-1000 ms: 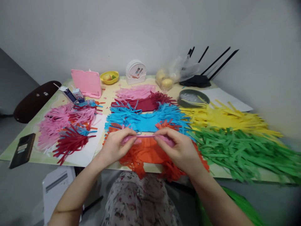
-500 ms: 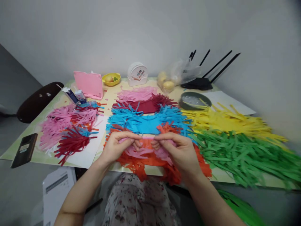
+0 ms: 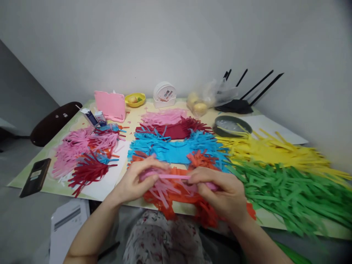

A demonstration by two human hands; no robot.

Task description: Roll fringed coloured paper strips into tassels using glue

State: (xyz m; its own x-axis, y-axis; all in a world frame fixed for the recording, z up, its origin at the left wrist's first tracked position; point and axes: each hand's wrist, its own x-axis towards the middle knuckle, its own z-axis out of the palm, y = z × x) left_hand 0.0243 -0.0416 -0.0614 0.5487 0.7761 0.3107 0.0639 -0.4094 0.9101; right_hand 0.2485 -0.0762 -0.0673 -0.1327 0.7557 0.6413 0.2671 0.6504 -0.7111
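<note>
Between my hands a pink fringed paper (image 3: 173, 176) stretches as a narrow twisted band, its loose strips hanging down. My left hand (image 3: 137, 179) grips its left end, and my right hand (image 3: 221, 190) pinches the right end. Orange fringed paper (image 3: 184, 198) lies right below them at the table's front edge. Beyond it are layers of blue fringed paper (image 3: 173, 151), dark red fringed paper (image 3: 173, 132) and pink fringed paper (image 3: 165, 116). Finished-looking tassels (image 3: 90, 167) in dark red, pink and blue rest at the left.
Yellow fringe (image 3: 286, 152) and green fringe (image 3: 291, 196) cover the right side. A dark round dish (image 3: 232, 126), a black router (image 3: 235, 106), bagged fruit (image 3: 199, 108) and a yellow bowl (image 3: 135, 104) stand behind. A phone (image 3: 35, 178), drink cartons (image 3: 92, 117) and a pink tablet case (image 3: 110, 104) are leftward.
Both hands have shifted slightly down in view and my fingers have wrapped further round the pink paper, whose middle now shows as a tighter band. The view has tilted a little upward.
</note>
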